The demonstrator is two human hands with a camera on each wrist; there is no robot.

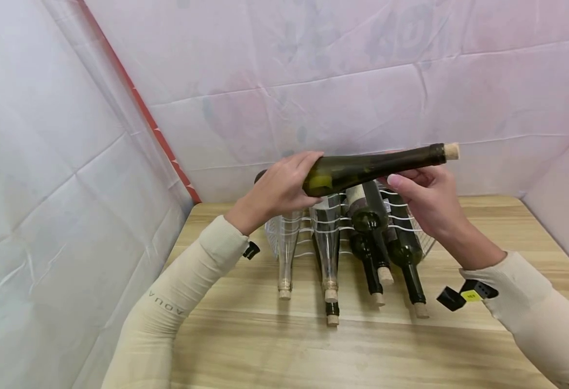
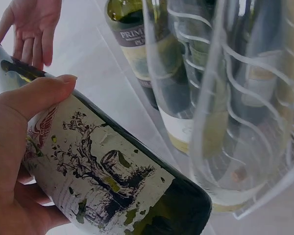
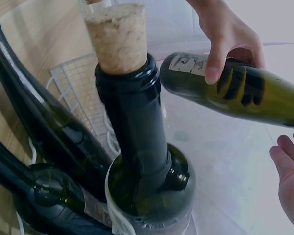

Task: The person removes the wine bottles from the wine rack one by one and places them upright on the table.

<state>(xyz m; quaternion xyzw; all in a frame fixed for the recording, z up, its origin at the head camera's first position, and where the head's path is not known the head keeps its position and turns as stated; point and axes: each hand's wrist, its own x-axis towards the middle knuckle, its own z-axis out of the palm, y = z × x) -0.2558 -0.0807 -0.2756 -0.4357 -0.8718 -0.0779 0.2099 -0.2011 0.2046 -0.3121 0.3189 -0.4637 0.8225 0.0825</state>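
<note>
My left hand (image 1: 284, 183) grips a dark green wine bottle (image 1: 369, 168) by its body, fingers wrapped round it. The bottle lies nearly level above the rack, its corked neck to the right and slightly raised. A worn pale label (image 2: 95, 161) with a tree drawing covers its side in the left wrist view. Under the neck, my right hand (image 1: 430, 200) is held with fingers spread and relaxed; the right wrist view shows its fingers (image 3: 286, 152) just below the glass. Beneath both hands stands a white wire rack (image 1: 272, 232) of corked bottles.
Two clear bottles (image 1: 286, 259) lie on the rack's left side, necks toward me. Several dark green bottles (image 1: 406, 254) fill its middle and right, some stacked. The rack stands on a wooden table (image 1: 265, 346), with white sheeting (image 1: 343, 97) behind and at the sides.
</note>
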